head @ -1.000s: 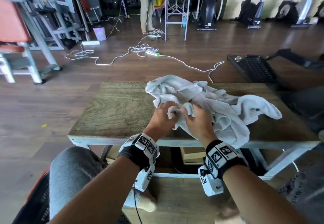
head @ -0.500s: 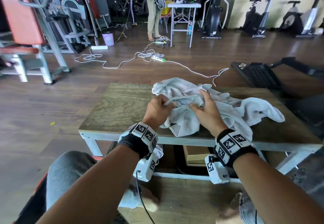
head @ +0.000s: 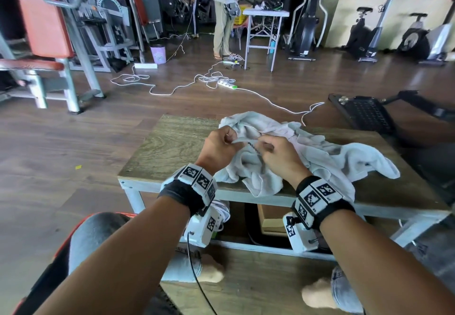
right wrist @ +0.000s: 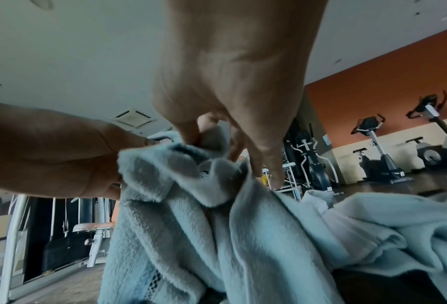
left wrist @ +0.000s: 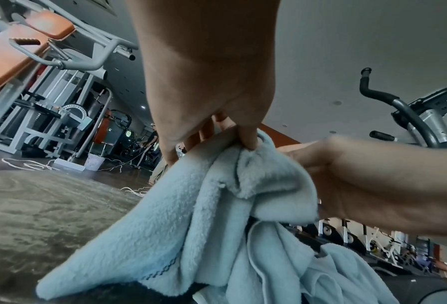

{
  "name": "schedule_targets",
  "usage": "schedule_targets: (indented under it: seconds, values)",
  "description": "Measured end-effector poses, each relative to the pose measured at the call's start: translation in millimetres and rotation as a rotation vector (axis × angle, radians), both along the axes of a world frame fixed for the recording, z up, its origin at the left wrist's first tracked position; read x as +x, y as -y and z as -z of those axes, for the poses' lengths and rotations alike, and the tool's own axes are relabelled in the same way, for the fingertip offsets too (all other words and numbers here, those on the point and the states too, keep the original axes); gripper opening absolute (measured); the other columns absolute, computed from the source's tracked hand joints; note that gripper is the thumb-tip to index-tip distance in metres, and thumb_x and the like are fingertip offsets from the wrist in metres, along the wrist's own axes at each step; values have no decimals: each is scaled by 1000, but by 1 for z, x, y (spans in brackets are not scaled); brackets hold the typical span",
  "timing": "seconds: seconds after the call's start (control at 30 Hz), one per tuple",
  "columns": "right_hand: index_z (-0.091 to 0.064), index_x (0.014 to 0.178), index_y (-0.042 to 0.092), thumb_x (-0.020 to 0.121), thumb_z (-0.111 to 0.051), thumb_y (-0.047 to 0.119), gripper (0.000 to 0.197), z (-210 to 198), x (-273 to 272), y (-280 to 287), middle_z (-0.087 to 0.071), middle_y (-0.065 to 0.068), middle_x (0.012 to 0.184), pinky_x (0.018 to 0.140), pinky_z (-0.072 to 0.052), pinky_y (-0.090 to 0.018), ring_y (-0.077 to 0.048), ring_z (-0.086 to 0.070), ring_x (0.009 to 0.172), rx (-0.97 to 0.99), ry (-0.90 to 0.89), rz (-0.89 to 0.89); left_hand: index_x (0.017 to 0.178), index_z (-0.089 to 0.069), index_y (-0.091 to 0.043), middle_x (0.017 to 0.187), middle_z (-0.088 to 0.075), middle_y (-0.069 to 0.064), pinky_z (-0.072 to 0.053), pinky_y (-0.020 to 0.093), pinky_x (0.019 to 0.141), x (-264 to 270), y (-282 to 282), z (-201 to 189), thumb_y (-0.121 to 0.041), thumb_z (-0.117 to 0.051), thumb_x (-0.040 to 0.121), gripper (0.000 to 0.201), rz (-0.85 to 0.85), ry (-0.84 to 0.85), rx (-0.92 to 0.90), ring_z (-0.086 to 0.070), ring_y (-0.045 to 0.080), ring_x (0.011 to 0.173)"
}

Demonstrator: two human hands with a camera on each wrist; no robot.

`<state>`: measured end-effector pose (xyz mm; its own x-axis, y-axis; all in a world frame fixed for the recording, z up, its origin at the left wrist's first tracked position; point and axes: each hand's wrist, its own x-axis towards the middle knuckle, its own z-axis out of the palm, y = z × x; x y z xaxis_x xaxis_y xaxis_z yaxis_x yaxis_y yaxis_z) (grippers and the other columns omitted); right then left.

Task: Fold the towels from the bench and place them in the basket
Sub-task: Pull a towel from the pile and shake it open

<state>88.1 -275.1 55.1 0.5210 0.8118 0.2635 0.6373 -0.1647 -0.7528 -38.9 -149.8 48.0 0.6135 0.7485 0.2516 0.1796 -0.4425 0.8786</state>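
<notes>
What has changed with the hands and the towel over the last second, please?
Both hands have lifted the towel edge off the bench and moved slightly apart; the left hand and right hand now pinch its hem taut between them. The rest of the towel still lies crumpled.

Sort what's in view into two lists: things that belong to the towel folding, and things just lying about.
Part of the job:
- towel, crumpled, pinched by left hand and right hand
- bench it lies on

Lying about:
- power strip and cable on floor
- purple bin
- white table
- exercise bikes
</notes>
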Motion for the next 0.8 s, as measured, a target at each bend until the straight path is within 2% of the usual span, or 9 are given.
schedule_targets:
  seconds: [0.2, 0.33, 0.43, 0.53, 0.6, 0.67, 0.7, 0.77, 0.8]
  values:
    - [-70, 94, 15, 92, -50, 7, 21, -23, 27, -16, -71, -2, 85, 78, -51, -37, -27, -62, 83, 190, 241, 221, 88, -55, -22, 81, -69, 8, -46, 30, 61, 1, -19, -11, -12, -54, 82, 12, -145, -226, 217, -61, 28, 71]
    - [-69, 100, 15, 97, -47, 11, 22, -31, 53, -14, -67, 6, 85, 72, -38, -26, -16, -56, 80, 386, 236, 274, 78, -60, -18, 73, -64, 6, -41, 27, 62, -5, -48, -15, -24, -60, 87, 11, -287, -243, 210, -59, 27, 69]
    - [-64, 101, 9, 102, -46, 16, 20, -10, 67, -12, -62, -1, 88, 70, -34, -27, -20, -54, 83, 200, 226, 243, 70, -58, -17, 61, -57, 0, -36, 22, 51, -6, -56, -8, -26, -61, 91, 24, -251, -210, 199, -51, 16, 54]
    - [-57, 73, 14, 96, -51, 15, 24, 28, 75, -5, -58, -5, 77, 61, -37, -31, -25, -55, 78, -181, 115, 113, 72, -62, -1, 61, -55, 4, -36, 21, 44, -3, -49, 18, -24, -61, 95, 32, -55, -311, 146, -43, 13, 50]
    - [-53, 61, 18, 91, -56, 13, 30, 55, 74, 3, -59, -6, 74, 60, -38, -30, -26, -56, 72, -322, 203, 58, 85, -69, 3, 70, -60, 7, -39, 18, 45, 2, -38, 31, -24, -66, 91, 28, 14, -394, 200, -49, 14, 53]
    - [-68, 76, 24, 89, -58, 13, 20, 75, 69, 9, -63, 2, 87, 65, -43, -28, -22, -60, 76, -369, 226, -3, 94, -75, -5, 85, -67, 4, -48, 18, 57, 9, -28, 51, -24, -74, 84, 22, 93, -492, 284, -65, 18, 71]
    - [-72, 91, 25, 90, -57, 13, 19, 82, 65, 11, -63, 7, 93, 70, -45, -27, -17, -61, 82, -382, 180, -47, 99, -75, -7, 99, -68, 5, -51, 20, 74, 12, -19, 57, -23, -72, 86, 21, 146, -569, 262, -68, 23, 90]
    - [-74, 104, 20, 92, -57, 13, 21, 91, 57, 13, -62, 12, 96, 73, -41, -23, -11, -59, 87, -393, 152, -95, 108, -75, -15, 124, -65, 4, -43, 35, 106, 19, -12, 78, -37, -62, 87, 33, 274, -678, 201, -57, 23, 121]
    - [-75, 102, 19, 92, -58, 13, 20, 94, 53, 12, -65, 11, 94, 72, -41, -23, -12, -60, 87, -390, 169, -92, 111, -74, -24, 130, -63, -1, -37, 44, 112, 23, -12, 89, -49, -54, 81, 44, 298, -682, 225, -51, 21, 130]
